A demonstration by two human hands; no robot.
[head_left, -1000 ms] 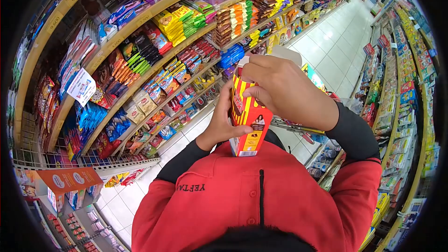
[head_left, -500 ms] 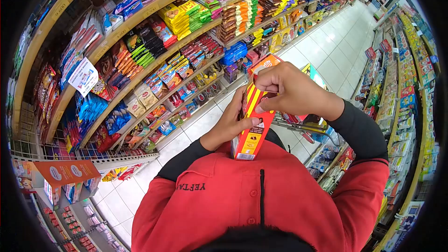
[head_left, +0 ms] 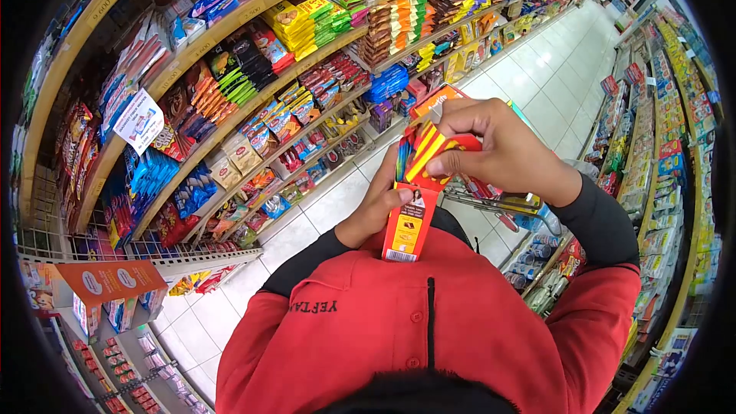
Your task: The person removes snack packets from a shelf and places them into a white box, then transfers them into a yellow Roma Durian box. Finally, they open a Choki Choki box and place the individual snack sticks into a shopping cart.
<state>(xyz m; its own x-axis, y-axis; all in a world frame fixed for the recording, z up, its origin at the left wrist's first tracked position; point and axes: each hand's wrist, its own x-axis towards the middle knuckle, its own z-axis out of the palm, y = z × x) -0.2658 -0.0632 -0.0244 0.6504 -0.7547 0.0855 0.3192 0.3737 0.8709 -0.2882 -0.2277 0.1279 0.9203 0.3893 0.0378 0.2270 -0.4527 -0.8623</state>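
Observation:
A red and yellow cardboard snack box [head_left: 406, 231] stands upright against my chest. My left hand [head_left: 373, 205] is closed around its left side, with the thumb lying across the front. Between the thumb and bent fingers of my right hand [head_left: 510, 147] is the box's striped front panel [head_left: 427, 155], torn away along one edge and bent outward. Colourful wrapped packets [head_left: 404, 152] show inside the opening. Behind my right fingers the box's raised top part [head_left: 438, 98] is partly hidden.
Shelves of packaged snacks [head_left: 307, 19] curve along the left, with a white promotional card [head_left: 139, 121] hanging off one edge. Another stocked shelf [head_left: 661, 161] runs down the right. Between them lies a white tiled floor [head_left: 548, 69]. Metal wire bars [head_left: 491, 205] show beyond the box.
My right hand has pulled the striped front panel outward to the right, tearing it from the box. Packets inside now show. My left hand keeps its hold on the side.

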